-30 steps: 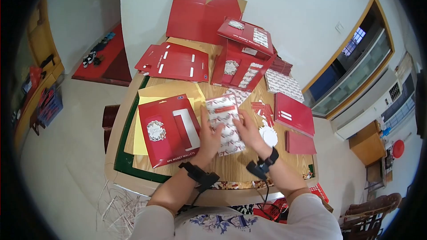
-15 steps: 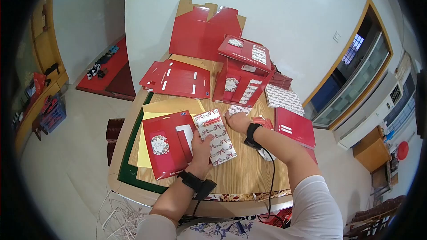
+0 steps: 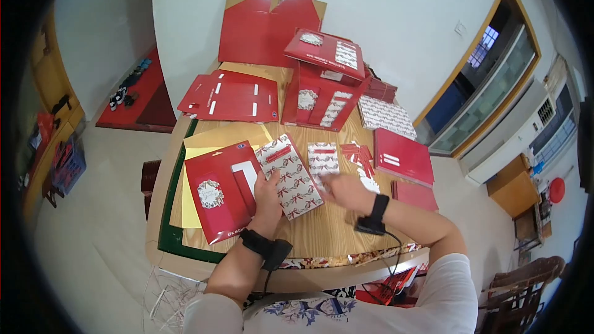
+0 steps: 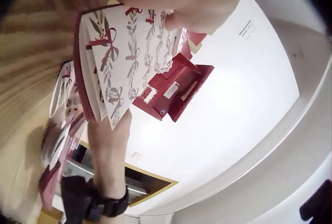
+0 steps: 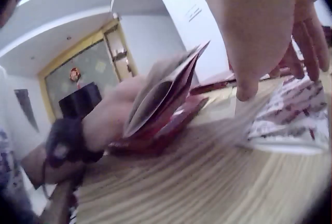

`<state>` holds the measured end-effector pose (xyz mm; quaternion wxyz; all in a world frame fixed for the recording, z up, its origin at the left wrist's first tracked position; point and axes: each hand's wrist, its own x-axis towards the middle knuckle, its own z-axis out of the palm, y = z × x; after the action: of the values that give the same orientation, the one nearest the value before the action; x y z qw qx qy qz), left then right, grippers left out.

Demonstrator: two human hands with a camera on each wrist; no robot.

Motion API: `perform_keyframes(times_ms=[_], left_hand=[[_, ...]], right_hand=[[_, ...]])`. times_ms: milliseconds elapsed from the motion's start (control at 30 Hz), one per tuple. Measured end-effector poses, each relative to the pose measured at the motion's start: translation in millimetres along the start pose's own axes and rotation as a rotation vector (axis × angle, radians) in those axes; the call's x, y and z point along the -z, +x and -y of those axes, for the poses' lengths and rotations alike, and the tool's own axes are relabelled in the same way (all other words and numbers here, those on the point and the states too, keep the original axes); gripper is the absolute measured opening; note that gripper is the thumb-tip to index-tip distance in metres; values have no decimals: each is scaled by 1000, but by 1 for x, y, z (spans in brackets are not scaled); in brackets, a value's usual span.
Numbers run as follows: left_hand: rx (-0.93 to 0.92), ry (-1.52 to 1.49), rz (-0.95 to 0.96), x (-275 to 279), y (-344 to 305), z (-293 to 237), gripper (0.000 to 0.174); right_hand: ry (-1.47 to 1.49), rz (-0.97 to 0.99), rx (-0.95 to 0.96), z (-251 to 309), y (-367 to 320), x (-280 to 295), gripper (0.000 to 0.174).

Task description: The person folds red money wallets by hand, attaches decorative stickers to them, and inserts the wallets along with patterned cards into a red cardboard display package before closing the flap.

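In the head view, my left hand grips a white money wallet printed with bows and sprigs, a red label near its top. Edge-on in the left wrist view, the wallet shows a red back and parted layers. A second patterned wallet lies on the wooden table to its right. My right hand, slightly blurred, is at that wallet's near edge. Its fingers look straight in the right wrist view, above the lying wallet, with the thumb pointing down beside it.
A red "money wallets" pack lies left on yellow sheets. Red labels and white round tags sit right of the wallets. Further right are red stacks. A red display box and flat red packs stand behind.
Both hands were on one wallet at first. My right hand then let go and reached to the wallet lying near the box; that wallet now lies nearer me. The left hand keeps its wallet.
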<state>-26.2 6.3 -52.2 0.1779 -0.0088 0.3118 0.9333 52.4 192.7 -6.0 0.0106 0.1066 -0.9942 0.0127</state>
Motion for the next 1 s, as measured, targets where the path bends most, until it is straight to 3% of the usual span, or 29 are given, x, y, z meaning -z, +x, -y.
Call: perform_keyframes(times_ms=[33,133,233,333,367,633,733,867,933,1000], left_hand=[[-11,20,29,1,0,1,25],[-110,101,85,-6,-6,0,30],[-103,113,123,-6,-7,-1,28],[-84,124,134,-6,-8,-2,28],[-78,129,135,-6,-7,-3,29],[-118,131,139,-10,-8,0,27],[-125,95,160,-7,-6,1,27],[-110,59,198,-3,-3,1,27],[-74,37,231,-3,-4,1,27],[-39,0,230,-6,-7,0,27]], right_hand=[[-13,-70,-123,2,11,8,49],[42,128,-438,15,41,24,50],[-118,98,-506,13,60,-27,56],[-86,112,-493,7,66,-32,61],[-9,261,-567,7,67,-28,66],[53,122,-459,-9,59,-20,77],[10,146,-504,-4,60,-27,73],[-53,29,-478,6,59,-21,67],[-16,-28,-481,15,53,13,67],[75,-200,-422,13,40,34,68]])
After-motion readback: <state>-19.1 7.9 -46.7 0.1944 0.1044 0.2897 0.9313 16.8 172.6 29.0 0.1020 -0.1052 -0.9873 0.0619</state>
